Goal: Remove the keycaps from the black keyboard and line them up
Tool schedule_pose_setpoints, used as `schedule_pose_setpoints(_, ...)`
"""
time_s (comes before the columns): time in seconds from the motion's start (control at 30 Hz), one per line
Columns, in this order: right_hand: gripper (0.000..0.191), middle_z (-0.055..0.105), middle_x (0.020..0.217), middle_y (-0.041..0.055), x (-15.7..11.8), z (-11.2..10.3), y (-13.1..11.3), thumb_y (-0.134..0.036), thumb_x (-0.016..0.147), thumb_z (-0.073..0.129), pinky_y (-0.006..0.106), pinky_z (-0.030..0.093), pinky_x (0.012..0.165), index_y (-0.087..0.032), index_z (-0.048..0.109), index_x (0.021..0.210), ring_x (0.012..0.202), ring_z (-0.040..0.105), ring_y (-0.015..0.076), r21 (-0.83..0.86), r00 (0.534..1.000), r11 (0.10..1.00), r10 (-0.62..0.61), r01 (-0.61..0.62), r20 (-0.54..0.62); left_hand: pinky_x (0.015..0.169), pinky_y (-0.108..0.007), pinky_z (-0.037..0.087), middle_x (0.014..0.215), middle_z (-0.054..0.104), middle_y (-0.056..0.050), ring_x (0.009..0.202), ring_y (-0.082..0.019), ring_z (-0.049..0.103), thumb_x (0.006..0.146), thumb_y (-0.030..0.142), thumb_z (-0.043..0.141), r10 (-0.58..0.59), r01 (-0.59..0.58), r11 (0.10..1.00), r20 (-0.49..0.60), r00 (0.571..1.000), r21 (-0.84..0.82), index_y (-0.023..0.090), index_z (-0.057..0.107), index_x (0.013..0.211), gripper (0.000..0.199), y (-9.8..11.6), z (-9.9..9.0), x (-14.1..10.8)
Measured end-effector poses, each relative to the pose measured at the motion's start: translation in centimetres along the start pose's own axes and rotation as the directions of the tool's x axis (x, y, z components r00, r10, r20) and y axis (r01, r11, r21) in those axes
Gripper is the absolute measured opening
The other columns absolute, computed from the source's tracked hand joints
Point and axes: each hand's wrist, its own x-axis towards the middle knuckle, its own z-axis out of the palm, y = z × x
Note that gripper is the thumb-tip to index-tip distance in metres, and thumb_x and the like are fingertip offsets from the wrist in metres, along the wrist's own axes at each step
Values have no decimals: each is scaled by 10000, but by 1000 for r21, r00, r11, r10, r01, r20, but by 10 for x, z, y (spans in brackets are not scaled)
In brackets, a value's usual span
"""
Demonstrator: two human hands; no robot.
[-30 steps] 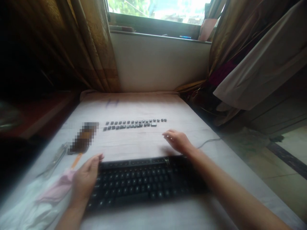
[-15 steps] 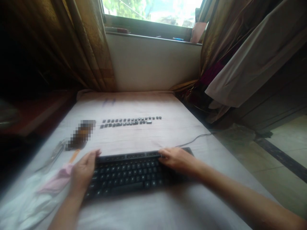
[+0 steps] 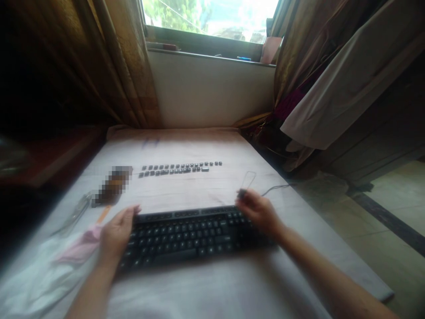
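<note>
A black keyboard (image 3: 186, 235) lies across the white-covered table. My left hand (image 3: 117, 232) is closed on its left end, with the thumb and fingers at the upper left corner. Over the keyboard's upper right part, my right hand (image 3: 259, 210) is raised and closed. A small dark keycap (image 3: 242, 193) shows at its fingertips, and a thin wire loop (image 3: 249, 178), like a keycap puller, sticks up from the same hand. Beyond the keyboard, several loose keycaps (image 3: 172, 169) are lined up in two rows.
On the left lie a blurred-out brown object (image 3: 114, 186), an orange strip (image 3: 104, 214), a pink cloth (image 3: 81, 246) and crumpled white plastic (image 3: 40, 283). The keyboard's cable (image 3: 277, 188) crosses the table's right edge. Curtains (image 3: 133, 66) frame the window.
My right hand has lifted off the keyboard's upper edge and moved right, and now shows the keycap and wire loop. My left hand stays at the left end.
</note>
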Motion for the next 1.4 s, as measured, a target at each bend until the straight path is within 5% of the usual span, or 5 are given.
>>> schedule_pose_setpoints(0.1,331,739,852,53,-11,1,-1,-393,766,715,338,579,697,-199,658,1029,763,710,206,373,935,886,338,-277,-108,1016,-434,480,976,770,-82,1009,-271,698,843,640,459,9,-10,1000,17,1000,27,208,730,991,530,-3,-1,1)
schedule_pose_setpoints(0.23,263,730,757,55,-14,6,-3,-426,729,731,302,559,609,-185,672,816,663,684,187,443,869,797,489,-410,-77,1024,-420,476,1011,763,-82,1025,-260,690,870,613,447,21,-23,999,39,999,47,207,719,1014,509,-5,-1,1)
schedule_pose_setpoints(0.47,314,724,745,38,-10,12,4,-501,755,692,312,570,632,-195,669,816,670,679,188,367,918,847,392,-385,58,1027,-417,478,991,765,-75,1019,-260,692,866,631,448,41,-43,996,23,999,76,205,719,1013,526,-5,-1,1)
schedule_pose_setpoints(0.8,194,708,760,24,-16,19,10,-394,805,665,316,542,709,-202,694,805,722,651,186,295,956,910,289,-291,51,1025,-414,475,1012,762,-93,1034,-270,685,865,619,462,-18,16,996,20,1000,93,167,721,1044,550,-3,-3,1)
schedule_pose_setpoints(1.4,139,749,810,25,-9,13,17,-303,864,580,298,541,729,-227,693,838,738,702,186,80,981,994,54,-71,188,1031,-445,470,990,765,-86,1036,-276,682,865,589,480,6,-8,995,23,1000,98,168,726,1037,517,-3,-4,2)
